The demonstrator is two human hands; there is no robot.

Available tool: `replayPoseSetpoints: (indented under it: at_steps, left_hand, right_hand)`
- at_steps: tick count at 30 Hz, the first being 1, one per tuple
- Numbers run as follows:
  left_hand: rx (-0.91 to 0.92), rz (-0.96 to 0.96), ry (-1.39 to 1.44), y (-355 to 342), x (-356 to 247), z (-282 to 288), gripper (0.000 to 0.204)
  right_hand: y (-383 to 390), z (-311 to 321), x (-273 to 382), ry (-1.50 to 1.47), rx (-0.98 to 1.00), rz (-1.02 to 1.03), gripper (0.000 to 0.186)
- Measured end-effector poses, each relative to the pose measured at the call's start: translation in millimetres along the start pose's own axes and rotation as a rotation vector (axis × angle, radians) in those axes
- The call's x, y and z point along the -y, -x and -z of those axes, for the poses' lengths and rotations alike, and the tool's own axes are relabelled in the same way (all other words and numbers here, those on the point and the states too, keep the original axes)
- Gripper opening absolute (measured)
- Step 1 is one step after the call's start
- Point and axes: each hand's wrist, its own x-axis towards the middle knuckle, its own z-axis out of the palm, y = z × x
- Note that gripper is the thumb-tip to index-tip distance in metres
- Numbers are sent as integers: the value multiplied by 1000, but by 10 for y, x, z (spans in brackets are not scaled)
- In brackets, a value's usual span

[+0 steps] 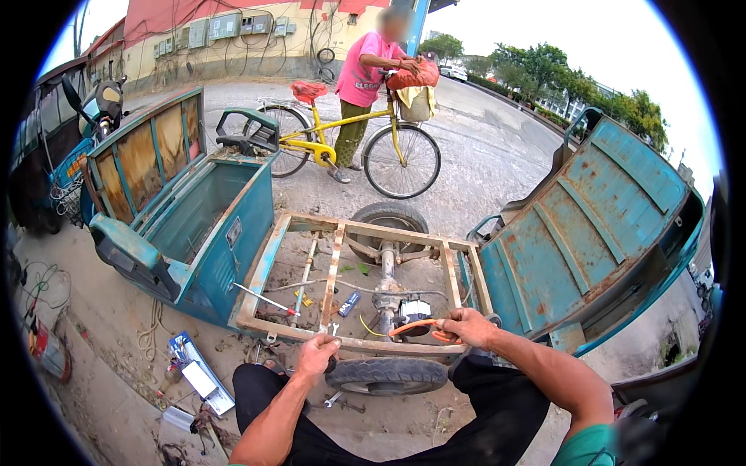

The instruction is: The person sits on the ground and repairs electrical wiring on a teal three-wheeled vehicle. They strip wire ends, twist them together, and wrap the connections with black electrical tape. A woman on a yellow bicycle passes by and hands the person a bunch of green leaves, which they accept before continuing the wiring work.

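Note:
My right hand [468, 328] is closed around a bent orange length [412, 325]; whether it is a cable or a tool handle I cannot tell. It hangs over a black motor with a whitish top [415, 309] beside the grey axle [386, 281]. My left hand [317, 356] is closed at the near rail of the rusty cart frame [338, 268], with a dark end showing by its fingers; what it grips is mostly hidden. A thin yellow wire [371, 326] curves near the motor. The near tyre [386, 376] lies between my knees.
A teal metal box body [210, 225] stands left, a rusted teal panel [583, 225] right. A blue tube-like packet [349, 304] and a red-tipped rod [266, 300] lie around the frame. Wrenches [333, 399] lie near the tyre. Beyond, a person in pink [361, 74] holds a yellow bicycle [350, 122].

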Motion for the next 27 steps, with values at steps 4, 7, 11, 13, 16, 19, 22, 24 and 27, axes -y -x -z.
replayPoseSetpoints:
  at_steps: [4, 7, 11, 13, 16, 19, 22, 24, 27]
  left_hand:
    - [42, 30, -49, -15, 93, -104, 22]
    - [46, 64, -135, -38, 86, -149, 23]
    - [95, 74, -93, -58, 115, -216, 23]
    - [120, 98, -125, 6, 24, -272, 24]
    - [140, 90, -208, 19, 31, -298, 31]
    - [190, 78, -294, 16, 60, -274, 35]
    - [236, 69, -283, 0, 103, -313, 34]
    - [247, 54, -267, 1, 146, -306, 34]
    - [249, 48, -277, 6, 138, -337, 34]
  right_hand:
    - [5, -44, 30, -45, -34, 59, 40]
    - [17, -155, 242, 44, -7, 178, 45]
    - [-11, -276, 141, 171, 53, 260, 44]
    - [10, -274, 68, 200, 73, 266, 45]
    - [64, -279, 33, 262, 103, 281, 45]
    - [103, -272, 19, 312, 161, 291, 46]
    - [126, -254, -8, 335, 194, 286, 46]
    - [129, -257, 1, 342, 198, 304, 47]
    - [132, -252, 10, 322, 186, 306, 46]
